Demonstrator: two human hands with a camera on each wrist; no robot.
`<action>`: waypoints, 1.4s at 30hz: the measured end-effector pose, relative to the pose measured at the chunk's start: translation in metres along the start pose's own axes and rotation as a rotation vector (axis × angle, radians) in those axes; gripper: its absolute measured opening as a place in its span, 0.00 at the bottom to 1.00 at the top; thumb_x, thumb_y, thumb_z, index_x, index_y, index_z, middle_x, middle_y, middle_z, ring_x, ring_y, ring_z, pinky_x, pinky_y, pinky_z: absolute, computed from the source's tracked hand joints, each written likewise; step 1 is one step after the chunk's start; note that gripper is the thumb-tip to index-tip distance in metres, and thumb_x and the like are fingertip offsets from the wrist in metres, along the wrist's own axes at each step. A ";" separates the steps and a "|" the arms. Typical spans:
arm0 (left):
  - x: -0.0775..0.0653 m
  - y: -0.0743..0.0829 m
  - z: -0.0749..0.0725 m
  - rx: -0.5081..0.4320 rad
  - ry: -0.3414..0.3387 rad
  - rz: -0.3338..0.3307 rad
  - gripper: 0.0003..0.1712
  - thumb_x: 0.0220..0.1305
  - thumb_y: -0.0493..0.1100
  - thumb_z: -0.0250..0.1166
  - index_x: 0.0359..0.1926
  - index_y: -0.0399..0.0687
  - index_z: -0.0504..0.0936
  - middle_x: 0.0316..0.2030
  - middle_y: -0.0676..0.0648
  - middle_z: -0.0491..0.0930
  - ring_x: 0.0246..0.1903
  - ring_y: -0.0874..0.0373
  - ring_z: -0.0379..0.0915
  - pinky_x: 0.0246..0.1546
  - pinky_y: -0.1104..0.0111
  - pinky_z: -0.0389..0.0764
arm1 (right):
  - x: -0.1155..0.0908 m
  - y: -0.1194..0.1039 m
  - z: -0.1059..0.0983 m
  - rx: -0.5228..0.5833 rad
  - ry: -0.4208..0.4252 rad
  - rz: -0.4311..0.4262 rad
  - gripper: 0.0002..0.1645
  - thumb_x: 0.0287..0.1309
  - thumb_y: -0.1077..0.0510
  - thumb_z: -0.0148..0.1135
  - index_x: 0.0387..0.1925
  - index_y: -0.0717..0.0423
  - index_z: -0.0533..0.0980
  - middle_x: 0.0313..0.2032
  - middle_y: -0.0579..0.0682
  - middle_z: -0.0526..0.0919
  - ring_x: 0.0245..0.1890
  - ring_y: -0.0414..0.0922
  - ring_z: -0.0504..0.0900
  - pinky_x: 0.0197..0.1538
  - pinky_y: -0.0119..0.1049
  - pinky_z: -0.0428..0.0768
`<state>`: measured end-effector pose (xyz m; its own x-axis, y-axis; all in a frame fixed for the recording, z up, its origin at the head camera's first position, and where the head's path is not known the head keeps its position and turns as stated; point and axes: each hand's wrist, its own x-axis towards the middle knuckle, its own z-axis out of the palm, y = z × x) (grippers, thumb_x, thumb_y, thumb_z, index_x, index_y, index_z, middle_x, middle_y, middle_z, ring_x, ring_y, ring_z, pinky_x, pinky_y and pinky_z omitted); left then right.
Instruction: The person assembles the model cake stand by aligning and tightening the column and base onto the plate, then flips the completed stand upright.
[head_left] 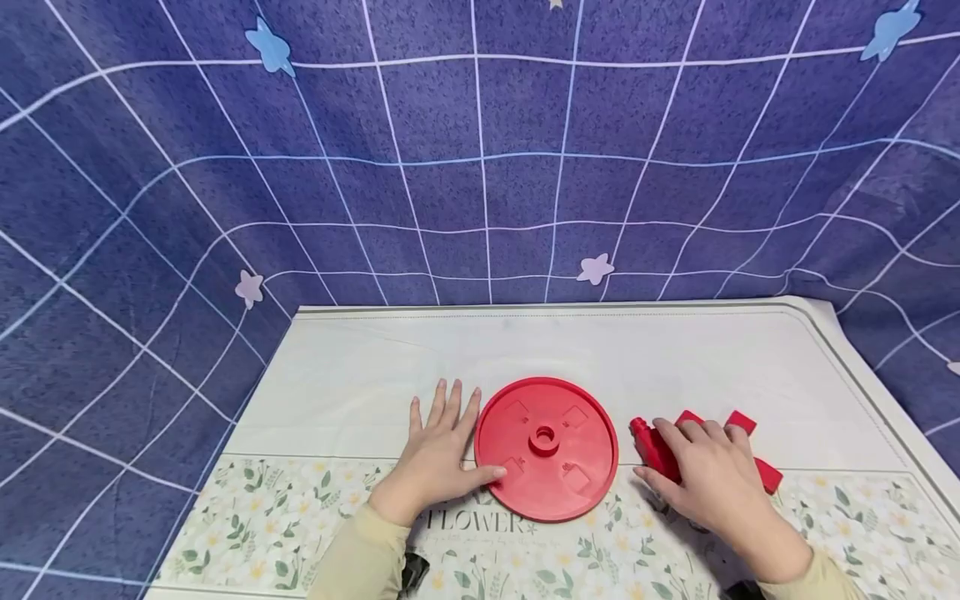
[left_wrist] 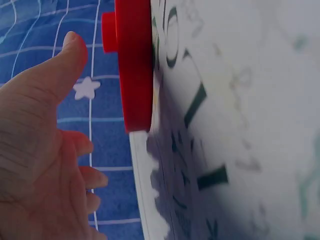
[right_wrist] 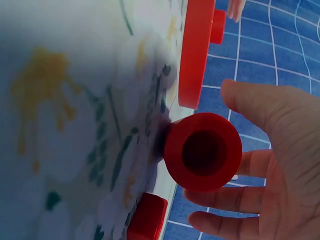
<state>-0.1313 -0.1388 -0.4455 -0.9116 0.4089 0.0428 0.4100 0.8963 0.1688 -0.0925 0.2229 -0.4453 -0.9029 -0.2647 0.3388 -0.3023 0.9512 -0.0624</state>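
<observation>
One red disc (head_left: 546, 467) lies on the surface (head_left: 345, 383) beside the left hand (head_left: 433, 462), its fingers spread apart. One red cylinder (head_left: 653, 451) lies under the right hand (head_left: 708, 483), thumb clear. Three red block ends (head_left: 768, 476) show around that hand.

Starry drapes (head_left: 517, 187) enclosing a flowery tablecloth (head_left: 262, 525) suggest a curtained-off booth.
</observation>
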 end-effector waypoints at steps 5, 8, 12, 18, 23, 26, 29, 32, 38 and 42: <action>0.002 0.009 0.001 0.006 -0.081 0.048 0.66 0.50 0.79 0.59 0.74 0.36 0.53 0.74 0.33 0.47 0.74 0.38 0.32 0.67 0.36 0.34 | -0.004 -0.002 0.000 -0.010 -0.047 -0.001 0.43 0.39 0.32 0.72 0.54 0.54 0.77 0.36 0.55 0.82 0.38 0.57 0.78 0.38 0.54 0.66; 0.003 0.014 0.002 0.003 -0.132 0.052 0.69 0.49 0.80 0.59 0.74 0.31 0.51 0.73 0.31 0.46 0.74 0.38 0.32 0.67 0.37 0.34 | -0.005 -0.002 -0.001 -0.009 -0.066 -0.003 0.46 0.38 0.32 0.73 0.56 0.54 0.76 0.37 0.56 0.83 0.38 0.58 0.79 0.39 0.55 0.66; 0.004 0.018 0.005 0.001 -0.179 0.041 0.72 0.47 0.81 0.59 0.74 0.30 0.49 0.73 0.30 0.46 0.74 0.38 0.32 0.68 0.39 0.36 | -0.005 -0.002 -0.001 -0.018 -0.092 -0.006 0.50 0.36 0.34 0.75 0.59 0.56 0.75 0.38 0.56 0.84 0.39 0.58 0.79 0.40 0.55 0.66; 0.004 0.019 0.007 -0.024 -0.204 0.030 0.74 0.45 0.82 0.59 0.74 0.30 0.48 0.74 0.31 0.45 0.74 0.39 0.32 0.68 0.39 0.38 | -0.002 -0.002 0.000 -0.022 -0.098 0.010 0.48 0.36 0.41 0.76 0.59 0.61 0.74 0.38 0.59 0.85 0.37 0.58 0.81 0.40 0.56 0.67; 0.003 0.020 0.006 -0.044 -0.224 0.017 0.75 0.45 0.82 0.59 0.74 0.30 0.46 0.74 0.32 0.44 0.74 0.39 0.32 0.68 0.39 0.38 | -0.001 0.001 -0.003 0.031 0.026 0.025 0.39 0.39 0.50 0.71 0.54 0.65 0.74 0.27 0.57 0.83 0.25 0.54 0.81 0.36 0.52 0.68; 0.004 0.019 0.006 -0.054 -0.231 0.010 0.75 0.44 0.82 0.60 0.74 0.30 0.46 0.74 0.32 0.44 0.74 0.39 0.32 0.68 0.40 0.39 | 0.003 0.003 -0.006 0.088 0.136 0.024 0.33 0.38 0.52 0.70 0.47 0.65 0.73 0.17 0.51 0.78 0.17 0.47 0.75 0.32 0.49 0.68; 0.005 0.019 0.007 -0.068 -0.235 0.003 0.75 0.43 0.82 0.61 0.74 0.30 0.46 0.74 0.32 0.44 0.74 0.39 0.32 0.69 0.40 0.40 | 0.009 0.002 -0.011 0.181 0.184 0.045 0.29 0.40 0.55 0.70 0.44 0.64 0.72 0.16 0.49 0.75 0.15 0.41 0.70 0.29 0.44 0.69; 0.005 0.020 0.007 -0.075 -0.241 -0.006 0.75 0.43 0.81 0.62 0.74 0.30 0.46 0.74 0.32 0.44 0.74 0.39 0.32 0.69 0.40 0.41 | 0.015 -0.001 -0.016 0.284 0.175 0.067 0.27 0.42 0.58 0.72 0.44 0.62 0.72 0.20 0.49 0.78 0.17 0.38 0.69 0.24 0.38 0.70; 0.006 0.023 0.006 -0.095 -0.245 -0.013 0.75 0.43 0.79 0.65 0.74 0.29 0.46 0.74 0.32 0.44 0.74 0.38 0.35 0.69 0.42 0.44 | 0.027 -0.014 -0.023 0.429 0.126 0.049 0.25 0.46 0.58 0.74 0.46 0.54 0.73 0.26 0.42 0.79 0.19 0.35 0.70 0.20 0.29 0.68; 0.006 0.023 0.006 -0.098 -0.246 -0.012 0.75 0.43 0.78 0.66 0.74 0.29 0.46 0.74 0.31 0.44 0.74 0.38 0.35 0.70 0.44 0.45 | 0.037 -0.025 -0.022 0.557 0.091 -0.002 0.24 0.48 0.59 0.74 0.48 0.49 0.74 0.29 0.39 0.79 0.27 0.38 0.76 0.22 0.30 0.71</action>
<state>-0.1272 -0.1150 -0.4472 -0.8767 0.4382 -0.1983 0.3832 0.8855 0.2626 -0.1115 0.1925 -0.4101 -0.8796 -0.2279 0.4175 -0.4417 0.7169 -0.5394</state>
